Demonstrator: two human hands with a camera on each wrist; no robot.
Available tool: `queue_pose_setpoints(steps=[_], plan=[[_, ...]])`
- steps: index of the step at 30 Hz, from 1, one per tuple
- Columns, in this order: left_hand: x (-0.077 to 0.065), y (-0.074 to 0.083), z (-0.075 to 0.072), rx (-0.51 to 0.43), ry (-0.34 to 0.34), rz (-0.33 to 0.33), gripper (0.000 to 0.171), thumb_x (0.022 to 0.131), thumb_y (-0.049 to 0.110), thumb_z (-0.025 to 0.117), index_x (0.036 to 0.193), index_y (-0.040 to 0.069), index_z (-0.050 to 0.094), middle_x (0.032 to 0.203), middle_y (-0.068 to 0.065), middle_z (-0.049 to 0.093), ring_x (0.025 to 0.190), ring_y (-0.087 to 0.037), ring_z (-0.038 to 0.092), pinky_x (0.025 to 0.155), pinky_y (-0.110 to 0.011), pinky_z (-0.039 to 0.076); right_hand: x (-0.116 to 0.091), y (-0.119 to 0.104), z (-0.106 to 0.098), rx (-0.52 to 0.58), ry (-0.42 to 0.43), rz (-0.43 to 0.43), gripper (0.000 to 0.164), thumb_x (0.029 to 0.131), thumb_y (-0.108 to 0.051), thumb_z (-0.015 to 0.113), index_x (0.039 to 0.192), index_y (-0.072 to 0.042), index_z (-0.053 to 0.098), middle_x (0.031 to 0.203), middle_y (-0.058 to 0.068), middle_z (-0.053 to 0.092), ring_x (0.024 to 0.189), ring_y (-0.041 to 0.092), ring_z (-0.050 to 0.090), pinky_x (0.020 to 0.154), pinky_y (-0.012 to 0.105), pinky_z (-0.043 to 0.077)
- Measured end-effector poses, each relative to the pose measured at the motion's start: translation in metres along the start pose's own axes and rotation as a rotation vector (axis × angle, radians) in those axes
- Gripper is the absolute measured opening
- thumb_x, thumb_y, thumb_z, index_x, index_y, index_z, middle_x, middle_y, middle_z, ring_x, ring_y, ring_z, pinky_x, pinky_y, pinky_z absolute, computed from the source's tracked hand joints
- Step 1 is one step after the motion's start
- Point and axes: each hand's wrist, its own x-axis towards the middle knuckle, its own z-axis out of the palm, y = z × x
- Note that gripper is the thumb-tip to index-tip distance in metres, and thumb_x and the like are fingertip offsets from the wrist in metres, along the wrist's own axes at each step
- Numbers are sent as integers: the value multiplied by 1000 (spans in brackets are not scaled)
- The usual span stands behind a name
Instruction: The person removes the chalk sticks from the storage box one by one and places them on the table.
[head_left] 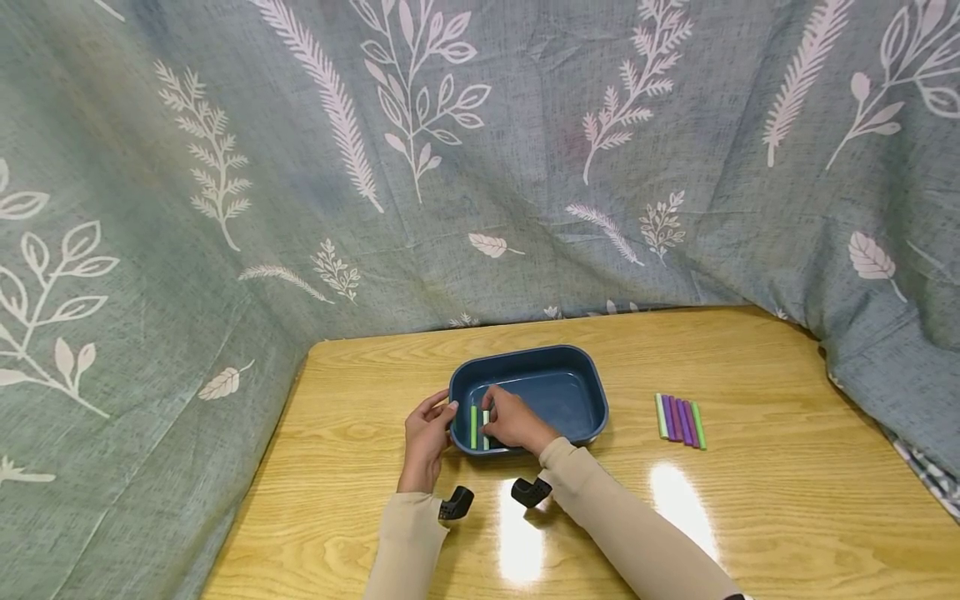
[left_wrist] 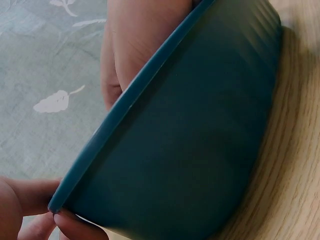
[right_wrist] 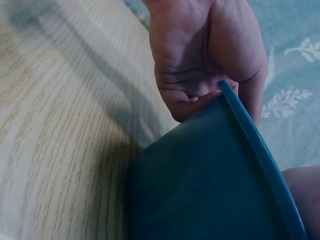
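A deep blue rectangular plastic tub (head_left: 542,354) stands on the table. My left hand (head_left: 425,433) grips its left rim between thumb and fingers; in the left wrist view its fingertips (left_wrist: 37,197) pinch the rim from both sides. My right hand (head_left: 516,422) reaches into the tub's left end, thumb and fingers curled around a slim pale green stick (head_left: 486,442). Beside that one, a brighter green stick (head_left: 473,427) lies on the tub floor. The tub wall (right_wrist: 200,180) hides most of the right hand (right_wrist: 306,195) in the right wrist view.
Right of the tub, several slim sticks (head_left: 680,421) lie side by side on the wooden table (head_left: 345,400): pale green, purple and green. A patterned grey-green cloth (head_left: 525,167) hangs behind and at both sides. Black wrist-worn devices (head_left: 531,492) stick out below the sleeves.
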Motion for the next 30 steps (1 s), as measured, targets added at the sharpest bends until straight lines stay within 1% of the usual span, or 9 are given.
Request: queue_pose_setpoints(steps=[5,9,11,14,17,19,23,26,30], plan=[[-1,0,0,0,-7,4,37,102,8,70,138,0,66,99,-4,63,79,-14,61,55,-23,49,-1,0,-1,6,31,-9,25,95,1,75,113,-1,57,87,9,58,72,21,53,68,37,45],[-1,1,1,1,-9,10,37,103,9,70,138,0,65,99,-3,63,80,-14,61,55,-22,48,-3,0,-2,54,72,-21,25,95,3,74,115,1,60,86,8,59,71,19,53,68,36,46],[-1,1,1,4,-7,10,36,103,9,70,138,0,66,99,-3,63,79,-13,61,55,-22,48,-4,1,-2,108,89,-26,25,95,5,72,117,3,60,86,9,60,70,19,55,67,35,47],[-1,2,1,6,-4,9,36,102,8,70,137,0,66,100,-4,63,78,-13,61,55,-22,48,-7,2,-4,246,111,-37,27,96,7,70,120,7,59,89,13,63,70,19,61,66,36,54],[-1,2,0,5,2,7,36,102,7,70,137,0,67,99,-4,63,76,-13,61,54,-23,48,-10,4,-6,386,142,-36,29,97,7,68,124,8,59,95,15,64,74,20,66,71,38,61],[-1,2,0,0,-1,4,36,102,6,70,137,0,66,98,-4,63,74,-13,62,54,-23,48,-11,5,-8,449,171,-35,29,98,7,67,126,8,59,97,16,64,76,19,67,73,40,62],[-3,2,0,-11,-15,-4,37,102,6,70,138,0,66,96,-3,63,70,-13,63,53,-23,48,-15,9,-14,489,223,-46,29,98,6,67,126,6,61,99,16,64,78,18,67,76,42,63],[-5,2,-1,-10,-20,-3,37,102,7,71,139,1,65,97,-3,64,68,-12,63,53,-23,48,-20,11,-21,492,248,-42,28,98,4,69,126,4,63,100,16,64,78,19,66,76,45,63],[-6,2,-1,3,-18,9,38,103,9,70,139,1,65,98,-4,64,71,-12,62,53,-23,47,-29,13,-35,479,274,-35,29,98,4,70,127,3,63,102,17,64,79,23,67,78,48,62]])
